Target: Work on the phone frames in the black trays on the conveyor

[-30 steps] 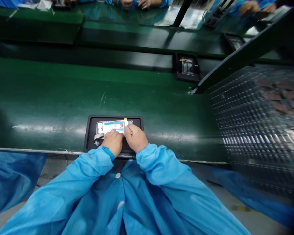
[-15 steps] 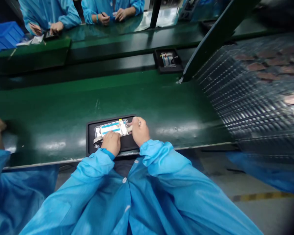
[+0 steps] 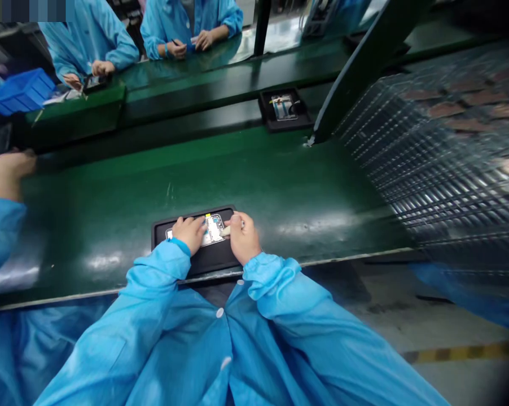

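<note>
An opened phone (image 3: 214, 230) with its inner parts bare lies in a black tray (image 3: 212, 261) at the bench's near edge. My left hand (image 3: 189, 232) rests over the phone's left half, fingers stretched out, covering much of it. My right hand (image 3: 244, 237) pinches a pale, pointed stick-like tool (image 3: 226, 231) at the phone's right end. The tool's tip is close to the phone; whether it touches I cannot tell. A small yellow tab (image 3: 207, 215) shows at the phone's upper edge.
Another black tray (image 3: 285, 125) holding an opened phone stands farther back, beside a slanted green post (image 3: 343, 90). Ribbed clear trays (image 3: 390, 158) are stacked at right. A co-worker's hand (image 3: 11, 166) is at left. Two people work opposite, near a blue bin (image 3: 21, 93).
My left hand has moved up onto the phone, covering its blue-striped part. My right hand stays at the right end with the tool. The co-worker's hand at left has reached farther across the bench.
</note>
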{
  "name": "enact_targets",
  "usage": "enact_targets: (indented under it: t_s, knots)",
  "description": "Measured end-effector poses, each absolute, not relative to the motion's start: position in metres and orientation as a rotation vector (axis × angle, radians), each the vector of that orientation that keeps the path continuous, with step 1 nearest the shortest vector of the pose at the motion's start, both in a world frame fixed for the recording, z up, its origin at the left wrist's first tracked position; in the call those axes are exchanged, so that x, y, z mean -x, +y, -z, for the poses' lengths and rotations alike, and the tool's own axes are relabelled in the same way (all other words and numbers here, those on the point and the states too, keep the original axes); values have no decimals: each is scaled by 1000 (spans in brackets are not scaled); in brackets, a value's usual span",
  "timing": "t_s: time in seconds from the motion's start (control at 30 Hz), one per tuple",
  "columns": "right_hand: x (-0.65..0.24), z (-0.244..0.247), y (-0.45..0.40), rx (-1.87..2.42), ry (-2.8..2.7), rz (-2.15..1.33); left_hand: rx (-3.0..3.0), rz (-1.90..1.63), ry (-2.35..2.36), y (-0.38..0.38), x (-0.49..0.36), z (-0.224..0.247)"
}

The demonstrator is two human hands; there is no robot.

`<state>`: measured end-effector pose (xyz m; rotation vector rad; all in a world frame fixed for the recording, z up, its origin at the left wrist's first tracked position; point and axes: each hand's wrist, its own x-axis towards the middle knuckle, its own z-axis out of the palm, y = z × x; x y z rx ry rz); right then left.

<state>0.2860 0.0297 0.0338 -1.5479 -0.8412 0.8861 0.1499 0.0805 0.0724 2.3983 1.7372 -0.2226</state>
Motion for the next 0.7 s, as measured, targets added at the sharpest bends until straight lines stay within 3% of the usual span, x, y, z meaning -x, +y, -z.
enact_targets:
  t_s: [0.3,0.53,0.7]
  knots:
    - [-287,-34,26,1530,-984,-871,-2297,359,1573,90,-137,-68]
    - [-286,-29,36,1509,-913,-1008,-2197,108,1741,77,-139,-60]
    - [-272,-32,52,1500,-858,-1037,-2304,124,1735,69,-136,-54]
